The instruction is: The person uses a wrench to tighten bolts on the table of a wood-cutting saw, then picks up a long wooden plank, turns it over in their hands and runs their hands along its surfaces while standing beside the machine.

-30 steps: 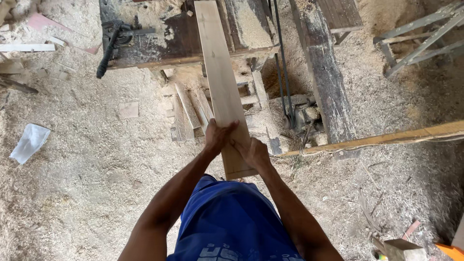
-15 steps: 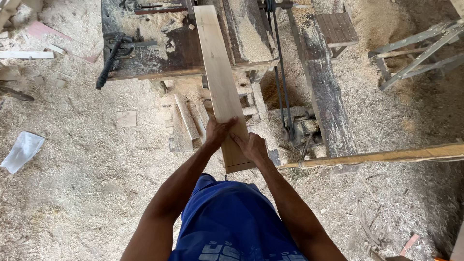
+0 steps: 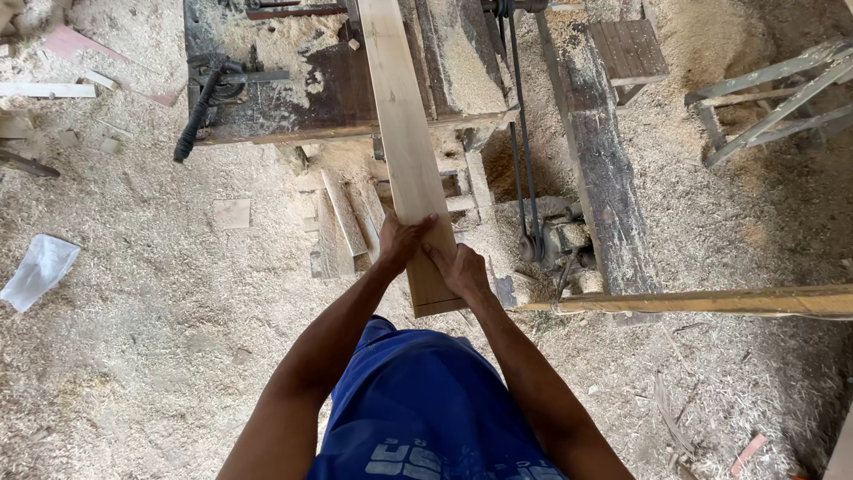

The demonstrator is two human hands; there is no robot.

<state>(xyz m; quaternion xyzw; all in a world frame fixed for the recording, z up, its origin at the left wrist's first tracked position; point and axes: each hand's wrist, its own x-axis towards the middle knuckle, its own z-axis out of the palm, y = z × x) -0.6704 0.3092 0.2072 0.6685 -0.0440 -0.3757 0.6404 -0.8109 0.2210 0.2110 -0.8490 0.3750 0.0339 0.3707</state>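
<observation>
Wooden plank [image 3: 404, 133] clasped near its end by both hands (left [image 3: 404, 240], right [image 3: 460, 271]), arms outstretched.

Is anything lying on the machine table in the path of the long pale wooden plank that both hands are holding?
Nothing visible blocks it. The long pale wooden plank lies along the dark sawdust-covered machine table, left hand and right hand gripping its near end. Only loose sawdust piles lie beside it.

The long pale wooden plank [image 3: 404, 133] runs out of view at twelve o'clock, its near end partly covered by the left hand [image 3: 404, 240] and right hand [image 3: 462, 271], while the dark sawdust-covered machine table [image 3: 293, 98] is likewise cropped at the top.
</observation>
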